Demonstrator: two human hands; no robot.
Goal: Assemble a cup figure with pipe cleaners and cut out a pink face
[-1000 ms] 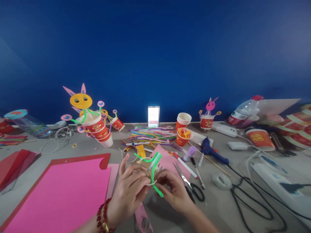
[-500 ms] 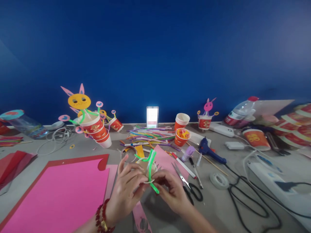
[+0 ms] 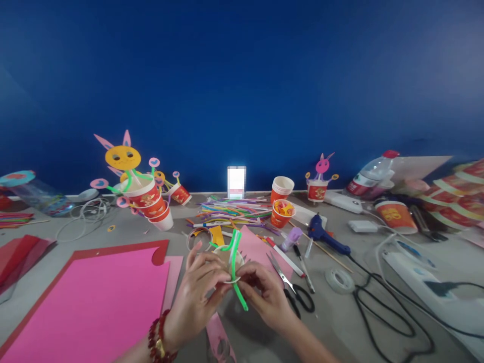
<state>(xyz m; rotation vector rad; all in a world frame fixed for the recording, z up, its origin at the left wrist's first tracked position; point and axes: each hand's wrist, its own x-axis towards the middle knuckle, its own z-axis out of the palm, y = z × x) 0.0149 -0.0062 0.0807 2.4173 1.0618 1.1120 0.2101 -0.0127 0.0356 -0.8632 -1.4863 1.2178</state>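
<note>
My left hand [image 3: 202,285] is closed on a small paper cup [image 3: 224,256], its thumb and forefinger at the near rim. The cup is tipped so that its mouth faces up towards me; its outer wall is mostly hidden. A bright green pipe cleaner [image 3: 233,254] crosses the mouth at the rim, and its lower end sticks out below between my hands. Another green piece [image 3: 226,247] curves at the far side of the cup. With thumb and fingertips together, my right hand [image 3: 263,290] pinches the pipe cleaner at the rim.
Scissors [image 3: 289,287], a marker [image 3: 285,257], a tape roll [image 3: 340,280] and a blue glue gun [image 3: 327,237] lie right. Pink sheets [image 3: 102,302] spread left. Behind are loose pipe cleaners [image 3: 234,212] and a rabbit-faced cup figure [image 3: 138,191]. Cables [image 3: 393,302] run to a power strip [image 3: 419,287].
The green pipe cleaner's lower end now reaches further down past the cup rim, and its top sits slightly higher. My right thumb has shifted up, closer to the rim. My left hand keeps its hold.
</note>
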